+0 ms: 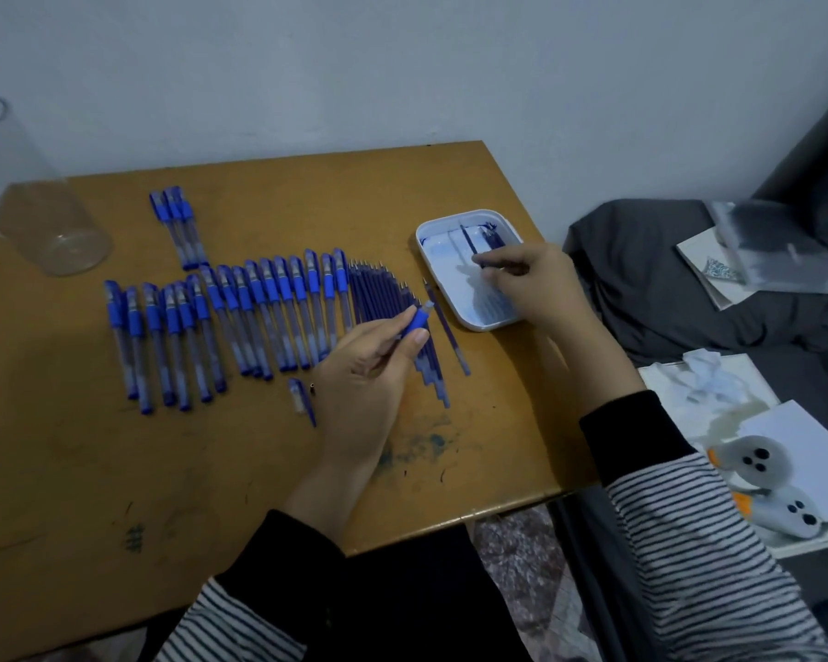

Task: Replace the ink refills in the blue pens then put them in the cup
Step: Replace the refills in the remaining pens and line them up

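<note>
Pen barrel [416, 322] is pinched in L hand [369, 375]; refill [503, 266] is held in R hand's [541, 284] curled fingers over tray [474, 327]. Cup [49, 231] is set far left. Risk: loose cap [300, 396] may be knocked away, ink smeared.

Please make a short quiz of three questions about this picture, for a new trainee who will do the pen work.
1. True or false: the clear cup already holds pens.
2. What does the left hand grip? A. an uncapped pen with a blue grip; B. a loose cap; C. nothing.
3. Fill the gap: the right hand pinches a thin refill over the white ____.
Key: 1 false, the cup looks empty. 2 A. 3 tray.
</note>
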### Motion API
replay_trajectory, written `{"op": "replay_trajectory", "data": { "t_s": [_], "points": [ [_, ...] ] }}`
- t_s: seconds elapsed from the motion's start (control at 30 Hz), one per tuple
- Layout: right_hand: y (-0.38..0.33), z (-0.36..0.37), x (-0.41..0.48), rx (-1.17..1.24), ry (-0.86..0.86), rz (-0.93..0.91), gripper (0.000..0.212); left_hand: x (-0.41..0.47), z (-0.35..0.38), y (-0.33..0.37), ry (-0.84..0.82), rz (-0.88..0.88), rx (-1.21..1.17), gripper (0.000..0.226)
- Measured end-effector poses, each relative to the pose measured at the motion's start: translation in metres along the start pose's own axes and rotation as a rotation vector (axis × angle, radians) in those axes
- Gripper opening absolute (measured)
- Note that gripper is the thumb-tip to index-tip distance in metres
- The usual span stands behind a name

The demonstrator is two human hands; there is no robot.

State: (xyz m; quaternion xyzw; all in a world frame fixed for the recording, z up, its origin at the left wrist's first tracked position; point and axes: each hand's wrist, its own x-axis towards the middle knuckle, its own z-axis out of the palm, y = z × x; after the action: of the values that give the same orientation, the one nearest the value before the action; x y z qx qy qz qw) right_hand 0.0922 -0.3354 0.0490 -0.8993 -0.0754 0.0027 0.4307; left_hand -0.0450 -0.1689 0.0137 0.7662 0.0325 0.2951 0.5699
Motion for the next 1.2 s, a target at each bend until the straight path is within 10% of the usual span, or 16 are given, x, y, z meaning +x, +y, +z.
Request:
{"op": "replay_trajectory", "data": {
  "t_s": [0.37, 1.2],
  "points": [
    [-0.035, 0.023, -0.047, 0.996, 0.002, 0.076, 0.019, -0.001, 0.001, -0.002, 0.011, -0.006, -0.042, 0.031],
    [-0.044, 0.029, -0.059, 0.687, 0.184, -0.209, 0.015, -0.001, -0.001, -0.002, -0.009, -0.011, -0.024, 0.032]
  ]
}}
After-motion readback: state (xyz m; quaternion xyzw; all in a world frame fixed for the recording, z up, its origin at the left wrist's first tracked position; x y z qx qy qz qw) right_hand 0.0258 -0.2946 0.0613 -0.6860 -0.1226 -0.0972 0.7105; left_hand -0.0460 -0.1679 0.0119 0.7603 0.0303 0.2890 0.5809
